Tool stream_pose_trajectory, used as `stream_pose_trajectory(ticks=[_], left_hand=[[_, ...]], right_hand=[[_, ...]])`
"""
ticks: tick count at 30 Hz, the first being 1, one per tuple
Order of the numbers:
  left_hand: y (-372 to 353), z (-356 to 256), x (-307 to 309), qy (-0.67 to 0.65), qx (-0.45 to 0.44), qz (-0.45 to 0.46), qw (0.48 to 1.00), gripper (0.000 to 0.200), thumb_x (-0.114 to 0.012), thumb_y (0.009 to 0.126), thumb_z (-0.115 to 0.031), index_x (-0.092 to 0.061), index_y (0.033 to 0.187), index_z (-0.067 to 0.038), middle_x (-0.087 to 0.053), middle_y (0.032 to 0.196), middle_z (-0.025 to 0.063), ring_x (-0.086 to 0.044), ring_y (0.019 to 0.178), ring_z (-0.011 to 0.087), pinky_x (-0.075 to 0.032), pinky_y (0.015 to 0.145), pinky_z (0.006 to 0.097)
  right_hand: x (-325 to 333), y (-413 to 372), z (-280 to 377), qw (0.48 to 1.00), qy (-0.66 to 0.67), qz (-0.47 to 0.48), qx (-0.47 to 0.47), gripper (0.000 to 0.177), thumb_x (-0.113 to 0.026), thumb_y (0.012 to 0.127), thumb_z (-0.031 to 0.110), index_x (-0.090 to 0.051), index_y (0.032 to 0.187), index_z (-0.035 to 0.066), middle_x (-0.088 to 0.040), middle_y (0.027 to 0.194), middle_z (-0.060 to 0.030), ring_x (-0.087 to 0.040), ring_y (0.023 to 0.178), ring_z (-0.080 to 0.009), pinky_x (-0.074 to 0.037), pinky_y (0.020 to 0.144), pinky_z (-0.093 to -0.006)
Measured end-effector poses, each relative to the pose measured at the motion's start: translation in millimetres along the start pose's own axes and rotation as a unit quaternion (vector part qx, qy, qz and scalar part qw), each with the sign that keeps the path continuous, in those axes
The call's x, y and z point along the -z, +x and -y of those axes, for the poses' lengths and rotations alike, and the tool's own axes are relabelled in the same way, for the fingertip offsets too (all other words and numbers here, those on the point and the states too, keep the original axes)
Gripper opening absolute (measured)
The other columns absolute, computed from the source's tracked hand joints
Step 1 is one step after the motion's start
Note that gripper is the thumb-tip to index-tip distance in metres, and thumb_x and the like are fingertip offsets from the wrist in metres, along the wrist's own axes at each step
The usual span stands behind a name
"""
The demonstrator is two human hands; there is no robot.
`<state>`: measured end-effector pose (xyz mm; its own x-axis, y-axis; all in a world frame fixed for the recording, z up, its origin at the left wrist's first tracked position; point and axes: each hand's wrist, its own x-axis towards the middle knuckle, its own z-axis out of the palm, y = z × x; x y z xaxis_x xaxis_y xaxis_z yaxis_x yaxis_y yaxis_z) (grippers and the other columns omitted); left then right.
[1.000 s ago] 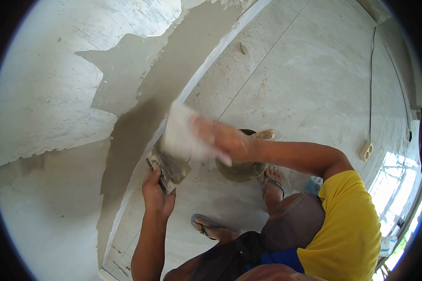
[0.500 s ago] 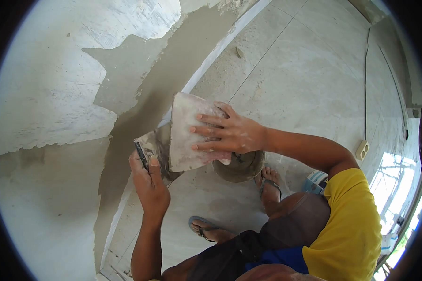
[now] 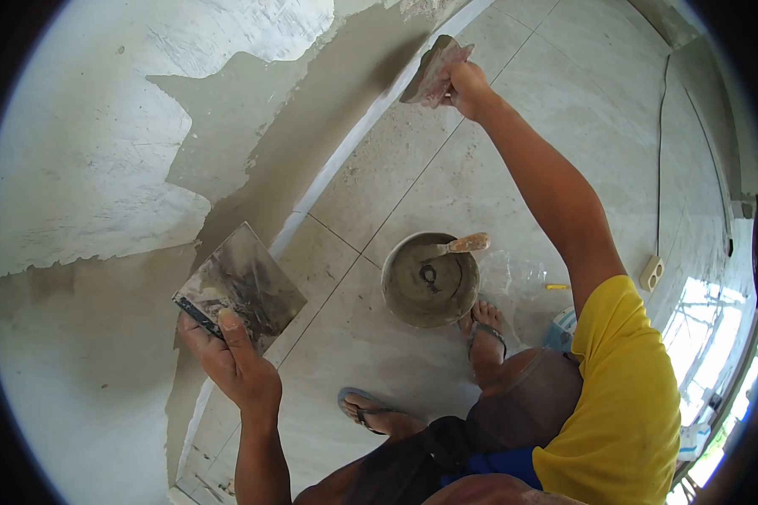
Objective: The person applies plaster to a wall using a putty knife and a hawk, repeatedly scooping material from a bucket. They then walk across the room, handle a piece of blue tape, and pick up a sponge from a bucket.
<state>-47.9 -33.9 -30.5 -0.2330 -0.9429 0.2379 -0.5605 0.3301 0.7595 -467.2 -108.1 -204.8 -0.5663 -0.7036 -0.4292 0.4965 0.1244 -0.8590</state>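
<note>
My left hand (image 3: 248,379) is closed round the black-edged side of a wide putty blade (image 3: 257,282), its thumb on the smeared face. That blade is tilted up beside the lower wall. At the far end of the wall base, my right hand (image 3: 467,88) grips a plastering trowel (image 3: 432,71) with a pinkish, putty-caked back. Its grey blade reaches the white strip (image 3: 337,160) along the foot of the wall. Damp grey plaster (image 3: 290,151) covers a band of wall above the strip. Between my arms stands a bucket (image 3: 387,295) of grey mix, a putty knife (image 3: 467,243) lying across its rim.
Older white coating (image 3: 76,168) with a ragged edge covers the wall at left. Large tiles (image 3: 556,143) form the floor. Clear plastic (image 3: 514,269) and a blue-white package (image 3: 562,328) lie near my sandalled foot (image 3: 484,324). A socket block (image 3: 651,272) with a cord sits at right.
My right hand has carried the trowel away from the putty blade, up and right to the wall base. My left hand has shifted down and left with its blade, uncovering the bucket and putty knife.
</note>
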Motion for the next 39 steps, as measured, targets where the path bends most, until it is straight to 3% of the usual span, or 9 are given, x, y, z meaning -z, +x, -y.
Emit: stream_pose_trajectory(ticks=[10,17,21,24,27,31,33,35,39], left_hand=[[-6,-1,3,0.019,0.014,0.011,1.000,0.033,-0.041,0.097,-0.017,-0.040,0.120,0.007,-0.046,0.113,0.0100,-0.045,0.101,0.0149,-0.033,0.091,0.0267],[-8,0,3,-0.039,0.024,-0.003,0.999,0.032,-0.041,0.097,-0.017,-0.040,0.119,0.007,-0.047,0.110,0.0104,-0.046,0.100,0.0155,-0.033,0.091,0.0267],[-12,3,5,-0.021,0.031,0.009,0.999,0.033,-0.041,0.097,-0.017,-0.040,0.119,0.007,-0.047,0.111,0.0112,-0.046,0.102,0.0161,-0.033,0.092,0.0275],[-12,1,6,-0.036,0.035,0.011,0.999,0.033,-0.041,0.097,-0.017,-0.040,0.119,0.007,-0.047,0.112,0.0116,-0.046,0.103,0.0164,-0.033,0.093,0.0279],[-14,3,8,-0.030,0.035,0.012,0.999,0.034,-0.041,0.096,-0.017,-0.040,0.119,0.008,-0.047,0.113,0.0118,-0.046,0.103,0.0167,-0.033,0.094,0.0281],[-14,-1,7,0.006,0.019,0.022,1.000,0.041,-0.044,0.096,-0.026,-0.039,0.120,0.006,-0.044,0.111,0.0127,-0.044,0.103,0.0185,-0.033,0.092,0.0307],[-15,-1,5,-0.011,0.029,0.025,0.999,0.041,-0.044,0.096,-0.026,-0.039,0.121,0.006,-0.044,0.111,0.0125,-0.045,0.102,0.0182,-0.033,0.092,0.0305],[-15,0,2,-0.028,0.039,0.029,0.998,0.041,-0.044,0.096,-0.026,-0.038,0.121,0.006,-0.044,0.111,0.0124,-0.045,0.102,0.0180,-0.034,0.092,0.0303],[-14,-1,1,-0.067,0.058,0.036,0.995,0.037,-0.042,0.095,-0.017,-0.039,0.124,0.007,-0.045,0.116,0.0117,-0.044,0.107,0.0170,-0.031,0.096,0.0286]], right_hand=[[-41,5,44,0.997,0.003,0.033,0.067,0.030,-0.045,0.083,0.007,-0.045,0.105,-0.014,-0.057,0.092,-0.0256,-0.063,0.068,-0.0358,-0.057,0.060,-0.0494],[-1,21,27,0.968,-0.100,-0.087,0.213,0.028,-0.047,0.081,0.013,-0.058,0.097,-0.008,-0.061,0.082,-0.0159,-0.060,0.064,-0.0210,-0.050,0.053,-0.0351],[6,36,-18,0.954,-0.179,-0.169,0.174,0.039,-0.045,0.082,0.008,-0.053,0.119,0.002,-0.064,0.098,-0.0157,-0.062,0.089,-0.0225,-0.047,0.076,-0.0333],[-1,41,-45,0.927,-0.231,-0.134,0.264,0.048,-0.043,0.081,0.001,-0.043,0.129,0.002,-0.058,0.113,-0.0252,-0.054,0.111,-0.0366,-0.041,0.091,-0.0377],[-26,37,-79,0.875,-0.329,-0.133,0.329,0.048,-0.050,0.081,0.006,-0.043,0.127,-0.004,-0.059,0.105,-0.0240,-0.058,0.098,-0.0317,-0.044,0.084,-0.0360],[-72,-9,-113,0.887,-0.295,-0.056,0.350,0.069,-0.045,0.077,-0.005,-0.024,0.142,0.005,-0.048,0.124,-0.0303,-0.046,0.118,-0.0410,-0.039,0.096,-0.0400],[-93,-65,-101,0.938,-0.290,0.010,0.190,0.069,-0.044,0.077,-0.009,-0.024,0.142,0.004,-0.042,0.130,-0.0296,-0.041,0.123,-0.0403,-0.036,0.100,-0.0396],[-99,-90,-138,0.871,-0.277,0.033,0.403,0.069,-0.041,0.077,-0.012,-0.024,0.142,0.004,-0.041,0.131,-0.0296,-0.044,0.120,-0.0395,-0.039,0.097,-0.0397],[-86,-132,-137,0.870,-0.279,0.123,0.387,0.066,-0.039,0.077,-0.013,-0.027,0.140,0.003,-0.044,0.128,-0.0308,-0.050,0.113,-0.0401,-0.042,0.092,-0.0412]])
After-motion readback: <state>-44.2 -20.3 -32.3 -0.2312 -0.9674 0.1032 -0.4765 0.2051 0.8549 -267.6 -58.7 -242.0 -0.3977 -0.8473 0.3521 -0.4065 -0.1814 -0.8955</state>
